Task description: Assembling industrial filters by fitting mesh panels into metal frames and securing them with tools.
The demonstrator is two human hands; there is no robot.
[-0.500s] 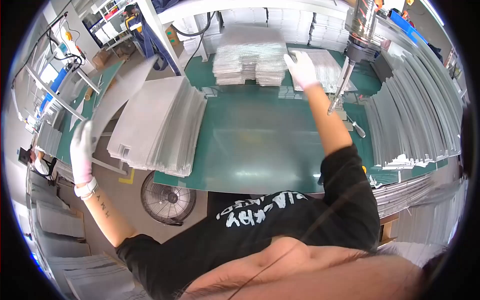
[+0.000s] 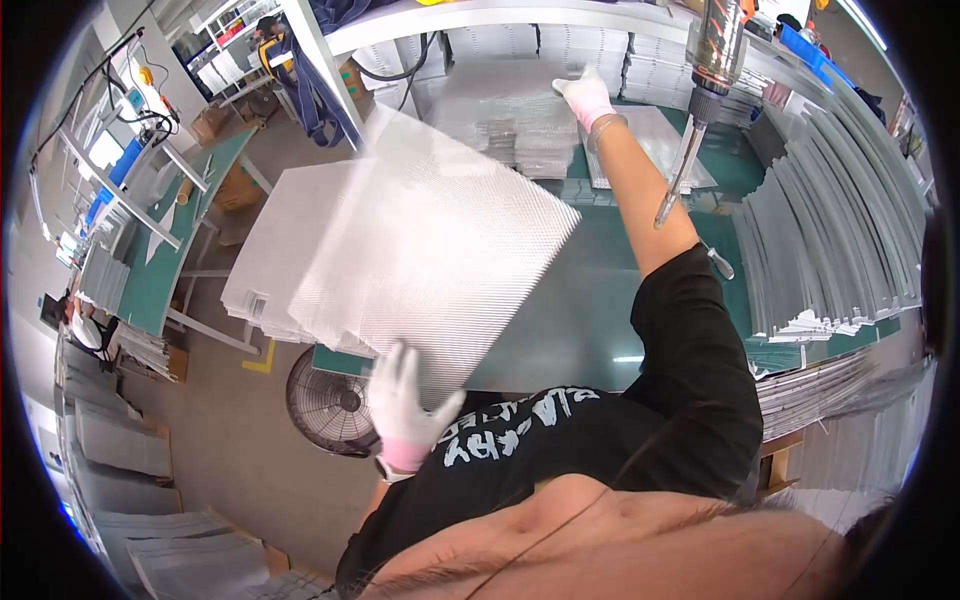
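Head view: gloved left fingers (image 2: 409, 374) at a ribbed, straight-edged sheet (image 2: 450, 235).

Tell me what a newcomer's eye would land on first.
Probably the large, silvery ribbed sheet in the middle, its near end at the left hand, overlapping the stack on the left in view. Next, perhaps the power driver pointing down at upper right, then the round fan on the floor, lower left.

Sheet (image 2: 440, 240) over tbl (image 2: 590, 285), stks (image 2: 835, 235) L, R & behind.

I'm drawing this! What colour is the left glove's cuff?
Pink; the cuff shows best in the head view.
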